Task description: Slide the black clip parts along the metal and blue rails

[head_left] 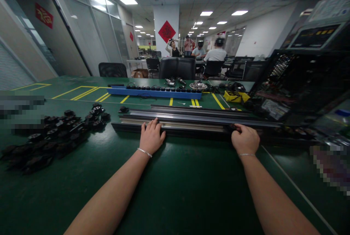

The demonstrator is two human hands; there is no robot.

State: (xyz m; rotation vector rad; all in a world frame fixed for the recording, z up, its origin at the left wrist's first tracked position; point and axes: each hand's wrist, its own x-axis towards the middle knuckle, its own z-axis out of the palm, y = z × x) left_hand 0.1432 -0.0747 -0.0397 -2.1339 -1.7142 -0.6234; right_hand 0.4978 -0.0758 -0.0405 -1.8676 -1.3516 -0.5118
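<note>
A long dark metal rail (191, 123) lies across the green table (169, 187) in front of me, with two more rails (191, 112) just behind it. My left hand (151, 136) rests on the near rail's left part, fingers stretched flat over its top edge. My right hand (245, 139) sits further right on the same rail, fingers curled over its edge. Both wrists wear thin bracelets.
A heap of several small black parts (54, 133) covers the table's left side. A blue strip (154, 92) with black pieces lies beyond the rails, near a metal bowl (198, 86) and a yellow item (236, 97). A black machine (298, 81) stands right. People sit far back.
</note>
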